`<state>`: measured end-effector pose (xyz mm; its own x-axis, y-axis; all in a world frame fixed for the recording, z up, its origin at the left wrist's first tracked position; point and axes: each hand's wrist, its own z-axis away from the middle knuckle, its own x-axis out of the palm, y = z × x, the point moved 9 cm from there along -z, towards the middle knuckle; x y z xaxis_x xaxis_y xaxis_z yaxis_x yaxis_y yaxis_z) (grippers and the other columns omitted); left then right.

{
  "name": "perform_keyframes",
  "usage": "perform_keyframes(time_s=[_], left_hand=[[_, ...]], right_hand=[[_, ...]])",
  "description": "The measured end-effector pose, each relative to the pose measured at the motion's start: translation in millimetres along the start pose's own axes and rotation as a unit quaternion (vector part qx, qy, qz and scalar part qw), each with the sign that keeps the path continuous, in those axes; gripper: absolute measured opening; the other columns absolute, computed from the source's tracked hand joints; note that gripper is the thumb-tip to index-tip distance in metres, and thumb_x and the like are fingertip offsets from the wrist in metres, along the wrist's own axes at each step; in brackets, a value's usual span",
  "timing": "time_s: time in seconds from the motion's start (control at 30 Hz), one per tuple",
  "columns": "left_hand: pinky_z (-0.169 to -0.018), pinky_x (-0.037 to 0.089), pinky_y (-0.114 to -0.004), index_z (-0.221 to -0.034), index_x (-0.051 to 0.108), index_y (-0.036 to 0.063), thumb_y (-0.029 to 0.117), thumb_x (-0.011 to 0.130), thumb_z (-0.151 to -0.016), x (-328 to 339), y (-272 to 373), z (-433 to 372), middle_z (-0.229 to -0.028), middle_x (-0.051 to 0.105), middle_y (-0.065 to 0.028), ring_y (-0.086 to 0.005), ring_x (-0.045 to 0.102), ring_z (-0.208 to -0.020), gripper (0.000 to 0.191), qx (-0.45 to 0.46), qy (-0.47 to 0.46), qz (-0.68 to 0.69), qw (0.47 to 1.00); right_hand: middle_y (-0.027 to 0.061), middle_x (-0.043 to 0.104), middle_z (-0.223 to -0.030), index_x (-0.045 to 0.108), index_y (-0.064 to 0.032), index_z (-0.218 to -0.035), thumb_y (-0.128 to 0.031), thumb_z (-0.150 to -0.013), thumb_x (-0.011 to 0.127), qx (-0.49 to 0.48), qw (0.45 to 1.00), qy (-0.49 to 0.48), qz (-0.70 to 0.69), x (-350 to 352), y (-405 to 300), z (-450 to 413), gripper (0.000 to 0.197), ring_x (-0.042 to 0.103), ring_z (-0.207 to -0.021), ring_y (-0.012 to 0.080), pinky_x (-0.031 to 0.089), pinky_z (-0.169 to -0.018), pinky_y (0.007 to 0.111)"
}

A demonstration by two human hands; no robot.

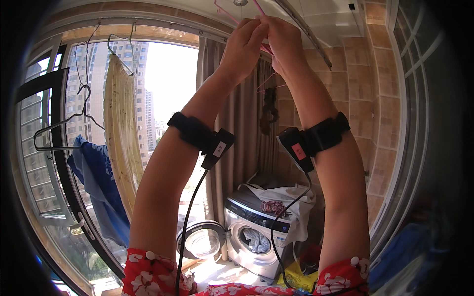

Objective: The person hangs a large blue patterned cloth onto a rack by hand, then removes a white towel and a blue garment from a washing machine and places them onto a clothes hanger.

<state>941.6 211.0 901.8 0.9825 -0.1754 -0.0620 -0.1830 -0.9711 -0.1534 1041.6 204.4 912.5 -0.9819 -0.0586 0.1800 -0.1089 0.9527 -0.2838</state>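
Both my arms reach up overhead towards a ceiling drying rail [303,29]. My left hand [246,46] and my right hand [283,40] meet side by side, their fingers closed on a thin pink clothes hanger [267,49]; part of it is hidden by the hands. Beyond my right forearm another pink hanger [267,84] hangs near a dark hanging item [269,111]. Each forearm wears a black strap with a small cabled device.
At left hang a dark metal hanger [63,124], a yellow patterned cloth [120,111] and a blue towel [100,181] by the open window. Below, a front-load washing machine [259,225] has its door [202,240] open, laundry inside. A glazed door frame stands right.
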Motion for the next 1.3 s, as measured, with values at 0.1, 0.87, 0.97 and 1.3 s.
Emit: perform_keyframes(time_s=[0.1,0.87,0.97,1.3], left_hand=[[-0.084,0.042,-0.037,-0.100,0.058,0.0007,0.025,0.044,-0.092,-5.4,-4.3,-8.8,-0.102,0.057,-0.0163,-0.0339,0.053,-0.095,0.029,0.010,-0.007,-0.022,1.000],[-0.107,0.026,-0.043,-0.134,0.036,0.0025,0.026,0.050,-0.092,-1.6,12.3,79.2,-0.143,0.029,-0.0192,-0.0355,0.024,-0.135,0.050,0.108,-0.019,-0.181,0.977],[-0.106,0.028,-0.043,-0.133,0.037,0.0019,0.025,0.052,-0.091,5.1,13.2,119.6,-0.140,0.033,-0.0207,-0.0369,0.029,-0.132,0.050,0.082,-0.040,-0.126,0.988],[-0.085,0.046,-0.031,-0.113,0.055,0.0008,0.020,0.060,-0.086,51.3,-53.2,563.8,-0.109,0.060,-0.0103,-0.0191,0.057,-0.104,0.034,-0.648,-0.018,0.169,0.742]], right_hand=[[0.0047,0.063,-0.083,0.066,-0.0013,-0.091,-0.016,-0.083,0.063,0.046,0.999,0.016,0.024,3.1,6.8,-11.5,0.017,0.059,-0.079,0.0141,0.045,-0.067,0.031],[0.0036,0.052,-0.108,0.051,-0.0072,-0.117,-0.032,-0.089,0.055,-0.076,0.995,0.029,-0.053,5.3,11.9,67.4,0.038,0.049,-0.104,0.0138,0.037,-0.091,0.034],[0.0014,0.055,-0.100,0.055,-0.0087,-0.111,-0.030,-0.092,0.053,-0.095,0.990,-0.033,-0.102,-18.8,33.5,86.6,0.029,0.052,-0.096,0.0131,0.040,-0.087,0.030],[0.0039,0.064,-0.094,0.061,-0.0019,-0.102,-0.018,-0.089,0.057,0.511,0.849,0.087,0.101,-167.3,268.2,482.5,0.021,0.060,-0.084,0.0092,0.049,-0.072,0.023]])
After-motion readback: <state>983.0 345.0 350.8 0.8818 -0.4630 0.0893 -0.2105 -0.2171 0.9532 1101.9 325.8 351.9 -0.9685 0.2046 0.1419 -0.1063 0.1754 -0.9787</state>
